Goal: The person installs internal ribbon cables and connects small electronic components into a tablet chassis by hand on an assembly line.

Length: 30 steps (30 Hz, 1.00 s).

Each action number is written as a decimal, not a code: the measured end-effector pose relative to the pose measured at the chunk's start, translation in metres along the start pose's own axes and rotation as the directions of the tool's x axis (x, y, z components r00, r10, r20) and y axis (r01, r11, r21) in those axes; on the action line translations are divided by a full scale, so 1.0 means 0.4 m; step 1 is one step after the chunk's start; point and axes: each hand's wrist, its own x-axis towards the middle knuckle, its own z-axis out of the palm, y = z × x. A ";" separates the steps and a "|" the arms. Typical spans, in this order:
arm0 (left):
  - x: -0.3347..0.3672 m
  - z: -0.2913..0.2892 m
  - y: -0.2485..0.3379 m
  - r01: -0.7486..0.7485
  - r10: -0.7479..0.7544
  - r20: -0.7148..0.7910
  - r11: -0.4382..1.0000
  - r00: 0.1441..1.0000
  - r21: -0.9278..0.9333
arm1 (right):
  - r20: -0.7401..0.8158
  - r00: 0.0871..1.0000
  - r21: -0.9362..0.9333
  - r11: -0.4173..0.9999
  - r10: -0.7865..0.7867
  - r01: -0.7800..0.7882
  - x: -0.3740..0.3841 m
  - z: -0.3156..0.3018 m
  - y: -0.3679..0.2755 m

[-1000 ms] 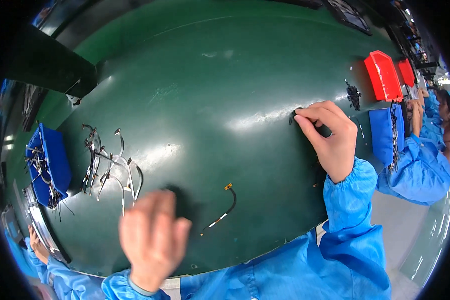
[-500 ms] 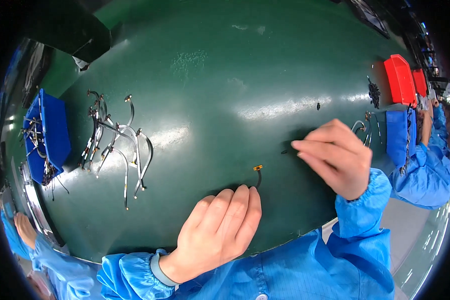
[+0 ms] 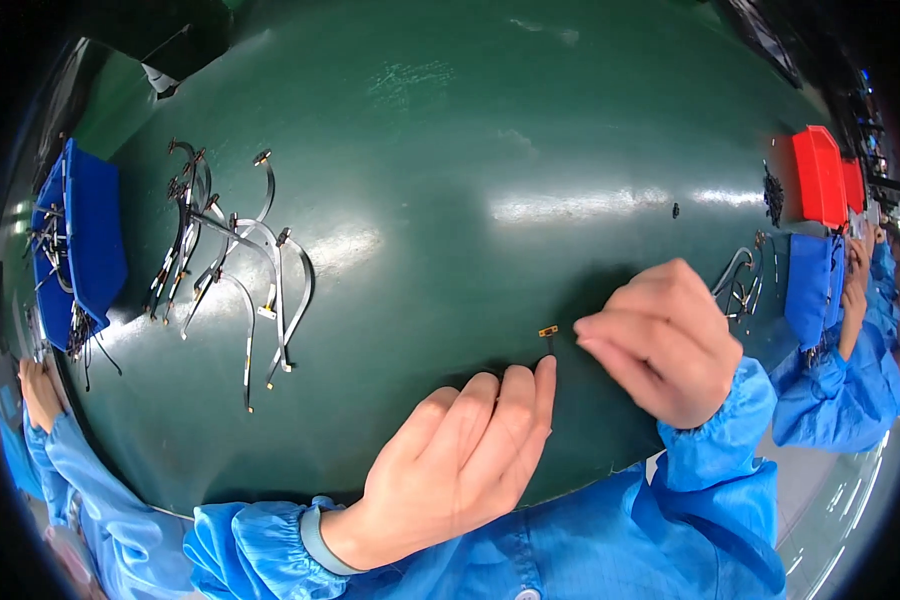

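A flat cable runs out from under the fingertips of my left hand [image 3: 465,455], ending in a small gold-coloured connector [image 3: 548,331]. My left fingers lie close together, closed on this cable, and most of its length is hidden. Just right of the connector, the thumb and forefinger of my right hand [image 3: 670,345] are pinched together. Whatever is between those fingertips is too small or hidden to make out. To the left, several loose flat cables [image 3: 278,262] with small connectors lie on the green table [image 3: 400,300].
A blue bin [image 3: 98,225] of cables stands at the left. On the right are a red bin [image 3: 818,180], another blue bin [image 3: 813,285], a pile of small black parts [image 3: 773,196], more cables [image 3: 740,285] and one black part [image 3: 676,210]. Co-workers' hands [image 3: 40,397] show at both sides.
My left hand has moved right with the cable, and my right fingertips have come close to its connector. The small black part by my right fingertips no longer shows. The view has shifted slightly.
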 end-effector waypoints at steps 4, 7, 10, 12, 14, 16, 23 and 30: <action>-0.004 0.007 -0.001 0.013 -0.013 -0.006 1.000 1.000 -0.011 | 0.018 0.996 0.038 0.996 -0.085 0.084 0.005 0.033 -0.002; -0.004 0.022 0.001 0.001 -0.001 -0.046 1.000 0.999 0.007 | 0.062 0.993 0.014 0.994 -0.105 0.104 -0.004 0.030 0.013; -0.004 0.024 0.003 0.024 -0.024 -0.067 1.000 0.998 0.011 | 0.116 0.977 -0.046 0.982 -0.179 0.185 -0.008 0.021 0.012; 0.001 0.016 0.006 0.016 -0.016 -0.047 1.000 0.999 -0.011 | 0.145 0.959 -0.171 0.948 -0.245 0.268 -0.016 0.012 0.002; -0.001 0.010 0.002 0.003 -0.003 -0.019 1.000 1.000 0.006 | 0.143 0.972 -0.217 0.953 -0.184 0.212 -0.005 0.013 -0.020; 0.001 0.002 -0.002 -0.020 0.019 0.006 0.999 1.000 0.030 | 0.132 0.991 0.040 0.999 -0.027 0.021 0.016 0.017 -0.014; 0.018 -0.073 -0.025 0.114 -0.118 0.012 0.914 0.993 -0.389 | 0.072 0.996 0.117 0.991 0.049 -0.057 0.021 -0.007 -0.044; 0.059 -0.137 -0.030 0.235 -0.091 0.226 0.596 0.970 -0.767 | 0.037 0.999 0.195 0.981 0.003 -0.010 0.011 -0.165 -0.077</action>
